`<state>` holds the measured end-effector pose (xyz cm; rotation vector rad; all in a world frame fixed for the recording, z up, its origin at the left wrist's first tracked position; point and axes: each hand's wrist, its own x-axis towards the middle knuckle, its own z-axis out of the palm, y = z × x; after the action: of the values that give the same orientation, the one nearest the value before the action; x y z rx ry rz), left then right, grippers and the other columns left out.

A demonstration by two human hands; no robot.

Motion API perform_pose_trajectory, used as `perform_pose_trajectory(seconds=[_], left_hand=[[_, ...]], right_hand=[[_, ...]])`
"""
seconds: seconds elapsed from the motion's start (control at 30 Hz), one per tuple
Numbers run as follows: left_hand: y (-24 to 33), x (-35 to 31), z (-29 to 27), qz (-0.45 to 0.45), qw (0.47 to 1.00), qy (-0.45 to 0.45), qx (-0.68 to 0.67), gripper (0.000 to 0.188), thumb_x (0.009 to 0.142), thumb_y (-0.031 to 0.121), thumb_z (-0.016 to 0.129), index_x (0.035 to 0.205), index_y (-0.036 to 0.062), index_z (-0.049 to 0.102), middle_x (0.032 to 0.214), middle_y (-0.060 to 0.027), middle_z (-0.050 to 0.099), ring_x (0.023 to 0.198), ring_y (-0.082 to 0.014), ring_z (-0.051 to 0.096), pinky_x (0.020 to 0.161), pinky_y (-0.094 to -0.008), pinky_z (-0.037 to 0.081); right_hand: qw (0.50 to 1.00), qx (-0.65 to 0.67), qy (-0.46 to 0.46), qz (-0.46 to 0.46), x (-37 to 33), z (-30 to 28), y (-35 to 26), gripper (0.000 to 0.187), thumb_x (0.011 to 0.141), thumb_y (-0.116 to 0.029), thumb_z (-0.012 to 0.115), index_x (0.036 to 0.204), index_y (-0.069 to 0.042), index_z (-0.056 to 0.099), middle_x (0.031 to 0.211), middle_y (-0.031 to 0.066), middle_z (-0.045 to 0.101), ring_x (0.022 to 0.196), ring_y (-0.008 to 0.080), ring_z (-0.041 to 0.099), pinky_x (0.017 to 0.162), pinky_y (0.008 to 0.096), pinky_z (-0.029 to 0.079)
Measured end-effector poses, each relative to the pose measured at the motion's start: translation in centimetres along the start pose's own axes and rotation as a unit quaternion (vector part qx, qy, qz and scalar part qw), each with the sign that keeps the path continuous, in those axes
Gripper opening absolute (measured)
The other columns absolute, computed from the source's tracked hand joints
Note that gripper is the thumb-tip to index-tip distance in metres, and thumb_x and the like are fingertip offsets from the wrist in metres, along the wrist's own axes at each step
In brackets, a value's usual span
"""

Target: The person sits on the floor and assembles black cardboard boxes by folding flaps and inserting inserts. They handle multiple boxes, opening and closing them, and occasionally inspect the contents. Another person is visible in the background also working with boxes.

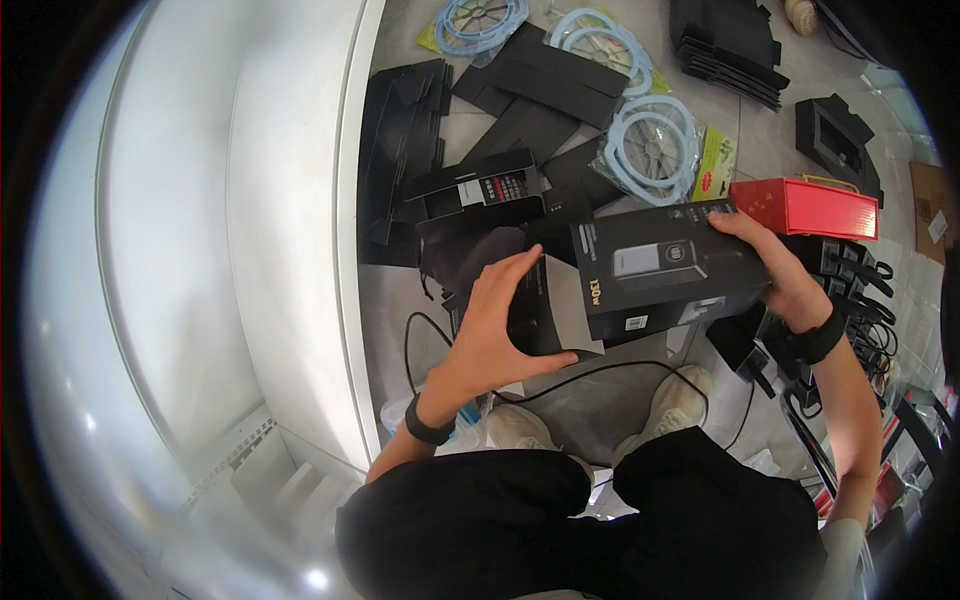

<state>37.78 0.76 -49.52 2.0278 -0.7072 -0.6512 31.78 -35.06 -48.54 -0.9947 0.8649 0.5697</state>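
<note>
A black cardboard box (640, 295) with a device pictured on its side lies across in front of me, above my shoes. Its left end has a flap (575, 305) folded out, showing a pale inner face. My left hand (490, 325) spans this end, fingers along the far edge and thumb along the near one. Around the far right end, my right hand (785, 275) grips the box, fingers on top; part of its grip is hidden. Just beyond my left fingers lies a dark soft pouch (480, 255). Beside it, an open black box (485, 190) shows printed panels.
Flat black cartons (405, 130) lean along a white cabinet (295, 200) at the left. Pale blue rings in clear packs (650, 150) lie at the back. A red box (810, 207) sits beyond my right hand. A black cable (600, 367) crosses the floor near my shoes (675, 405).
</note>
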Motion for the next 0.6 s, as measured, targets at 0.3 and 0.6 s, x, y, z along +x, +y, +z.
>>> perform_pose_trajectory(seconds=[0.3,0.6], left_hand=[[-1.2,0.2,-1.2,-0.066,0.971,0.02,-0.227,0.112,0.063,0.02,0.096,0.157,0.0038,0.037,0.151,-0.0153,0.048,0.141,-0.0253,0.046,0.118,-0.0366,0.033],[-2.0,0.2,-0.5,-0.037,0.987,0.039,-0.148,0.106,0.061,0.022,0.097,0.151,0.0034,0.044,0.145,-0.014,0.05,0.135,-0.0273,0.049,0.115,-0.0381,0.037]], right_hand=[[1.0,0.025,0.006,-0.008,-1.0,1.2,-0.3,0.045,0.094,-0.037,0.072,0.126,-0.007,0.065,0.113,0.0058,0.073,0.099,0.0127,0.07,0.089,0.0265,0.054],[0.998,-0.053,0.017,0.016,-0.7,1.6,0.4,0.057,0.093,-0.041,0.072,0.135,-0.005,0.057,0.123,0.0075,0.067,0.105,0.0147,0.067,0.092,0.0267,0.054]])
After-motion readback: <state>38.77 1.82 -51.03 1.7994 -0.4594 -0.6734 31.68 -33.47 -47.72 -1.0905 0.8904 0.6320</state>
